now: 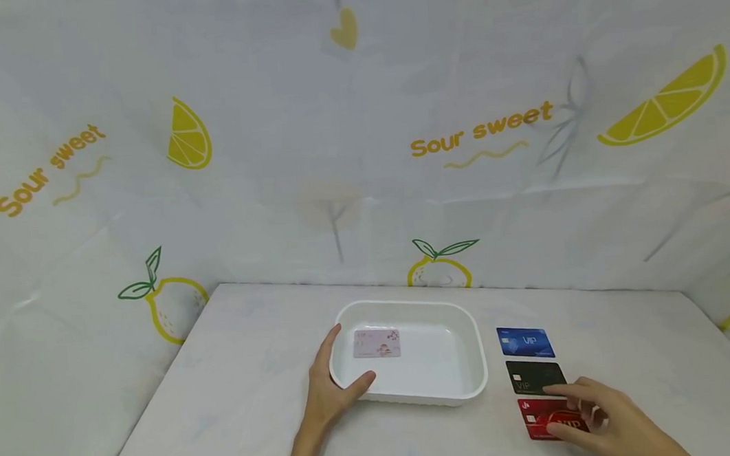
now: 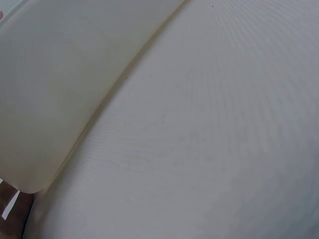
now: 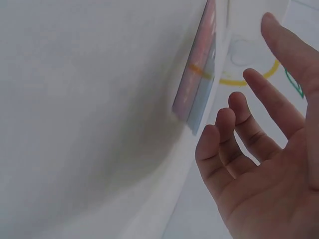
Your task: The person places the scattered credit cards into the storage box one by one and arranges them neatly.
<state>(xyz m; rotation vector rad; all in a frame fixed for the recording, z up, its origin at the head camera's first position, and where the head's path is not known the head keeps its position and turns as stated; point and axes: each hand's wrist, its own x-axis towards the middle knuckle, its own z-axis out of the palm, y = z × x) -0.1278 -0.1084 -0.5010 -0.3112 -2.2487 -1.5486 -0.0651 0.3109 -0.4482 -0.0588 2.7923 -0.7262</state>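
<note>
light: bright, even, soft shadows | head: edges warped | wrist views: blurred, dimmer

The left hand [image 1: 330, 395] lies curled, thumb and fingers spread apart. The right hand [image 1: 598, 419] reaches forward, fingers loosely extended and spread.

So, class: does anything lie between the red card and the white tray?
Nothing visible does. The red card, under the right hand, lies beside the white tray with bare table between them.

The tray [image 1: 472, 381] looks like smooth, glossy white plastic; the cards [image 1: 525, 342] glossy plastic; the tabletop [image 1: 236, 372] matt.
</note>
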